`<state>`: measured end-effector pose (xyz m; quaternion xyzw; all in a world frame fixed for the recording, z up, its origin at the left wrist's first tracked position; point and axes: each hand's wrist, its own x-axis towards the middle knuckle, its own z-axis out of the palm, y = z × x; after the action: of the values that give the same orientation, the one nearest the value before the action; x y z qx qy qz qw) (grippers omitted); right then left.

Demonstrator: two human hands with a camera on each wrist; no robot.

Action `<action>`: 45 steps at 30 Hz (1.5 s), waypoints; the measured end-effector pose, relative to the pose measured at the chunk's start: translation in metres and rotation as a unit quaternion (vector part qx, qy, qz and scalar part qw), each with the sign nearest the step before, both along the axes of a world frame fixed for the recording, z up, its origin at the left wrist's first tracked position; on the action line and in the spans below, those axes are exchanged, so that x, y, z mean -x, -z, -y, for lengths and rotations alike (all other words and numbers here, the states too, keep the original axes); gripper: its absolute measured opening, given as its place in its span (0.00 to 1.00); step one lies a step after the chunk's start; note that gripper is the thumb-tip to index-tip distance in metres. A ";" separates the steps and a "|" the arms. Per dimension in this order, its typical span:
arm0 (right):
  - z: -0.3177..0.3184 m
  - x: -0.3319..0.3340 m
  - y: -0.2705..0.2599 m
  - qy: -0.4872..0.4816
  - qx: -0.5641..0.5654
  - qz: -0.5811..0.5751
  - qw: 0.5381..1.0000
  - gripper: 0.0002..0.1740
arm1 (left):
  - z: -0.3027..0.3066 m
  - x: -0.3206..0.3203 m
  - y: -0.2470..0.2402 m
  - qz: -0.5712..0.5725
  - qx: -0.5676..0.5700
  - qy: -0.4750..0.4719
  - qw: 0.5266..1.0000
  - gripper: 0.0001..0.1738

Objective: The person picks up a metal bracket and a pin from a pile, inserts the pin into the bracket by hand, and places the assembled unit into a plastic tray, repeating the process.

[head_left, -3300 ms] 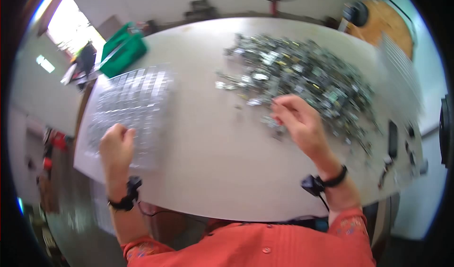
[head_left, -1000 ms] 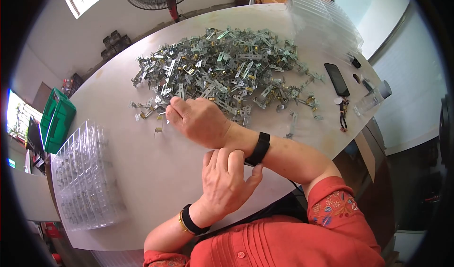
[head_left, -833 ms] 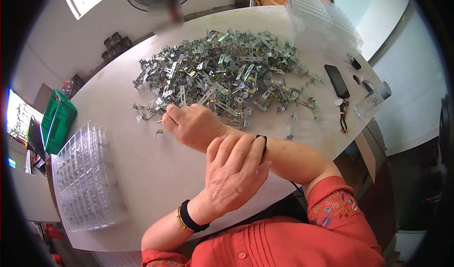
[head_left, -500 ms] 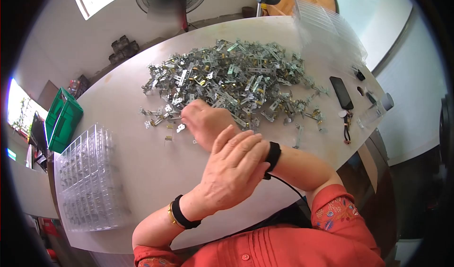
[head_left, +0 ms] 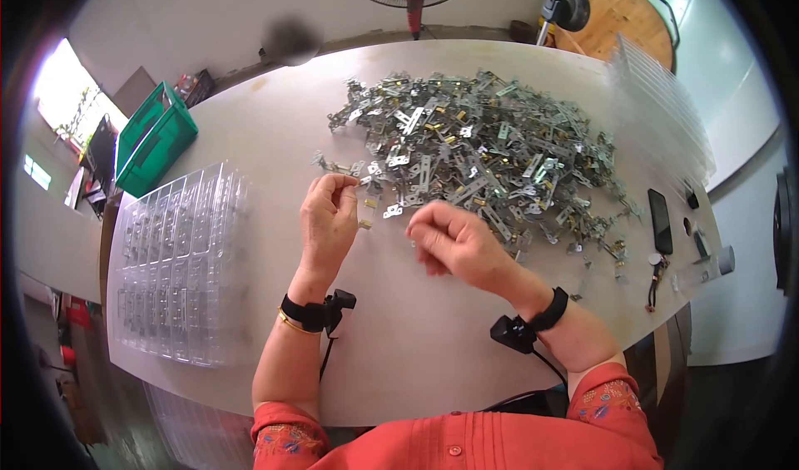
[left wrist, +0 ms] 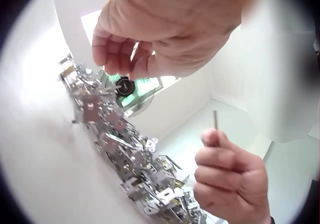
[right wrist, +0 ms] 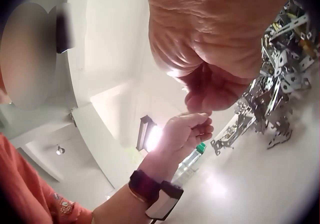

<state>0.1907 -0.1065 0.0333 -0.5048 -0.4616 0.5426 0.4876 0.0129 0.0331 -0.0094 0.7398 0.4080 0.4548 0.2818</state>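
In the head view my left hand (head_left: 326,225) is at the left edge of a heap of small metal brackets (head_left: 466,141), its fingers bent and its fingertips right at a loose bracket. I cannot tell whether it pinches that piece. My right hand (head_left: 462,244) is curled in front of the heap, a short way right of the left hand. In the left wrist view a thin metal strip (left wrist: 215,121) stands up from between the thumb and finger of the right hand (left wrist: 232,179). The right wrist view shows the right palm (right wrist: 205,39) from below, its fingertips mostly hidden.
Clear plastic compartment trays (head_left: 179,262) with small parts lie on the left of the table (head_left: 374,362). A green crate (head_left: 158,141) stands behind them. At the right are a stack of clear trays (head_left: 666,112), a phone (head_left: 660,220), keys (head_left: 656,283) and a clear bottle (head_left: 707,270).
My left hand has left the right wrist, where it lay on the band, and moved out to the heap's left edge. The hands are now apart. The head view has turned left.
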 end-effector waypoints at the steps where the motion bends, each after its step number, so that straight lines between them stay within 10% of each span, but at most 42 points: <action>1: 0.001 0.003 0.003 -0.057 0.005 0.000 0.998 0.07 | -0.006 0.003 0.009 0.003 0.044 0.009 0.999 0.06; 11: 0.003 0.010 0.030 -0.249 0.097 -0.095 0.959 0.10 | -0.004 0.004 0.013 -0.072 0.204 0.050 0.975 0.24; 32: 0.005 0.007 0.050 -0.324 0.112 -0.108 0.933 0.14 | 0.002 0.009 0.003 0.002 0.300 0.056 0.952 0.13; 38: 0.011 0.007 0.029 -0.287 0.082 -0.095 0.950 0.11 | 0.008 0.028 0.001 0.208 0.448 0.203 0.845 0.16; 45: 0.009 -0.006 0.007 0.051 -0.086 -0.049 0.994 0.07 | 0.027 0.029 0.005 0.273 0.465 0.373 0.755 0.16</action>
<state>0.1968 -0.1152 0.0267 -0.4569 -0.4554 0.4994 0.5784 -0.0157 0.0062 -0.0141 0.4553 0.1670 0.2506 0.8379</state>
